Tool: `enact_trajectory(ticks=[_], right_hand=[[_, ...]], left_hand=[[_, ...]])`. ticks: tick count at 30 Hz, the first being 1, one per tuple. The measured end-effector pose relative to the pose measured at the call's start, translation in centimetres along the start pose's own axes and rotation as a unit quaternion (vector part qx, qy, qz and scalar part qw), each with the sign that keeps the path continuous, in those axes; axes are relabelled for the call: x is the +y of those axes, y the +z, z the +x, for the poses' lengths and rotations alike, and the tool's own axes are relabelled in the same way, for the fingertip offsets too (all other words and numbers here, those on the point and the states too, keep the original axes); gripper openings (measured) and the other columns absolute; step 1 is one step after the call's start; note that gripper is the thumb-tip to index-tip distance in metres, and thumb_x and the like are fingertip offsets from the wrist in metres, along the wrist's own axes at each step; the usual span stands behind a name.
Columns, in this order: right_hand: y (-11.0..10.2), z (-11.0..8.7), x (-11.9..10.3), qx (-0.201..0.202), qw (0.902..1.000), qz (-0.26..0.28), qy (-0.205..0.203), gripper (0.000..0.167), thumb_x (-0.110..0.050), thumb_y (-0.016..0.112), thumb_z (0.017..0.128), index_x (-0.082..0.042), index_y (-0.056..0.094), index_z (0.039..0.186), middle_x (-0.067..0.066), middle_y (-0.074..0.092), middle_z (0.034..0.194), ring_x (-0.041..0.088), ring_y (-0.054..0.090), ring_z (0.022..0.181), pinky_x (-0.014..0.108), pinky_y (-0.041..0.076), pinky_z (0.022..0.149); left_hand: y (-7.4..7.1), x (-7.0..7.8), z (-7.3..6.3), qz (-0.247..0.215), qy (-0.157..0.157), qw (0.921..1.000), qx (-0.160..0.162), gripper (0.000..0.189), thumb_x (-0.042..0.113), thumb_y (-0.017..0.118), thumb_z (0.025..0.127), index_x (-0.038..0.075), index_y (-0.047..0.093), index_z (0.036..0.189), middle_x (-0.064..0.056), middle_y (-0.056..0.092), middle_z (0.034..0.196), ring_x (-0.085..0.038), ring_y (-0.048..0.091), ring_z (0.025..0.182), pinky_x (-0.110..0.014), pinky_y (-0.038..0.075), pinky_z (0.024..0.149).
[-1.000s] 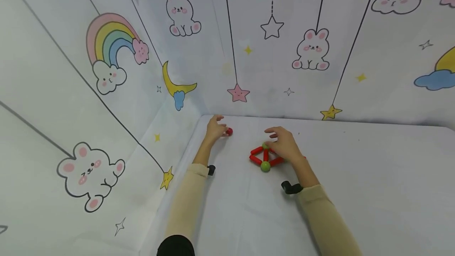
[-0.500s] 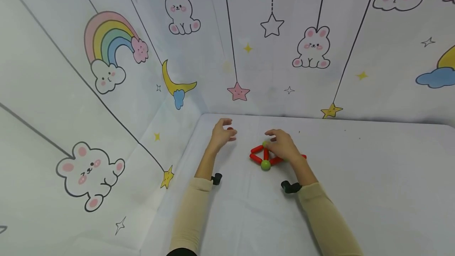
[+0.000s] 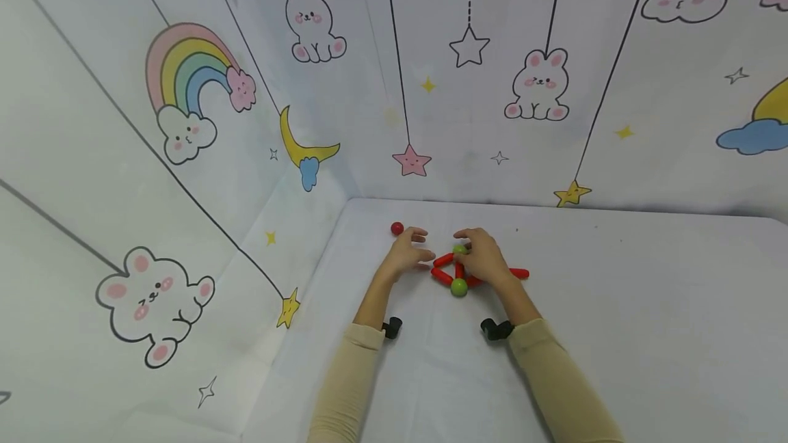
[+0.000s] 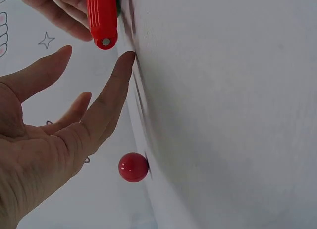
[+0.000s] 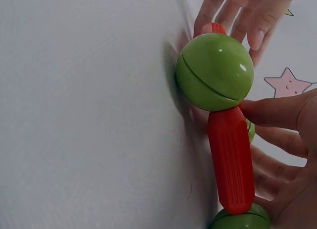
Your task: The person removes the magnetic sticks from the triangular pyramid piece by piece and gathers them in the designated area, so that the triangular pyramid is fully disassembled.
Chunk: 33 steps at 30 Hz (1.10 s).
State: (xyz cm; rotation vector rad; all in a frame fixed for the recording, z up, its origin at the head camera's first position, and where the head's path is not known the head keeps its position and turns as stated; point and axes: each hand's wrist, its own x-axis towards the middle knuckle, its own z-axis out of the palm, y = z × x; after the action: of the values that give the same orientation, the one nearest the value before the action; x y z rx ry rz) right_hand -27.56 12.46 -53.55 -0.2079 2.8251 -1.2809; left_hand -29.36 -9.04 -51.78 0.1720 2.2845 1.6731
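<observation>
Two hands of yours on the job, either side of that little rod-and-ball frame (image 3: 460, 271), which lies flat on the white table (image 3: 585, 333). Your left hand (image 3: 404, 256) is just off the frame's left corner, fingers spread wide, thumb well apart from them, nothing in its grasp. From your left wrist view, a red rod (image 4: 102, 16) with a silver dot on its end sits just past your fingertips; can't tell whether you're touching it. You've also got a loose red ball (image 3: 397, 228) on the table, just beyond that hand and apart from it.

Your right hand (image 3: 484, 257) is over the right half of the frame and hides a chunk of it. Up close, your thumb tip is right by the joint between the near green ball (image 5: 215, 71) and a ribbed red rod (image 5: 232, 160), with the other fingers spread behind the rod. Whether you've actually got a pinch on anything, I can't tell. From above, the far green ball (image 3: 460, 249) is right at your thumb and index finger. The middle rod runs from it to the near ball, on the side toward you. Two rods angle out to your left hand, and another rod (image 3: 519, 273) pokes out to the right, past your right hand.
</observation>
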Motion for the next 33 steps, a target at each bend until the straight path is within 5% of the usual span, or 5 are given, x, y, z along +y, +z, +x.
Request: enact_trajectory(ticks=[14,24,33], right_hand=[[0.3,-0.1,-0.2,0.013,0.9993,0.010,-0.034,0.045,-0.006,0.075,0.094,-0.005,0.064,0.138,0.021,0.055,0.142,0.038,0.064,0.118,0.055,0.055,0.099],[0.2,0.0,-0.1,0.024,0.9994,0.007,-0.023,0.044,-0.010,0.074,0.096,-0.006,0.064,0.138,0.020,0.057,0.139,0.038,0.066,0.118,0.054,0.057,0.097],[0.6,0.2,0.3,0.033,0.9988,0.009,-0.036,0.043,-0.010,0.074,0.097,-0.009,0.064,0.139,0.017,0.061,0.139,0.036,0.066,0.119,0.053,0.056,0.099]], left_hand=[[1.5,-0.5,0.3,0.042,0.010,0.9991,0.004,0.059,0.001,0.078,0.089,0.001,0.055,0.143,-0.022,0.060,0.140,-0.031,0.065,0.115,-0.043,0.057,0.095],[1.5,-0.6,0.2,0.016,0.019,0.9987,0.043,0.054,0.002,0.079,0.088,0.005,0.059,0.138,-0.017,0.064,0.135,-0.028,0.068,0.112,-0.041,0.058,0.096],[1.8,-0.2,0.1,-0.026,0.022,0.9990,0.028,0.061,-0.009,0.075,0.087,-0.003,0.053,0.144,-0.023,0.060,0.139,-0.028,0.070,0.113,-0.036,0.061,0.091]])
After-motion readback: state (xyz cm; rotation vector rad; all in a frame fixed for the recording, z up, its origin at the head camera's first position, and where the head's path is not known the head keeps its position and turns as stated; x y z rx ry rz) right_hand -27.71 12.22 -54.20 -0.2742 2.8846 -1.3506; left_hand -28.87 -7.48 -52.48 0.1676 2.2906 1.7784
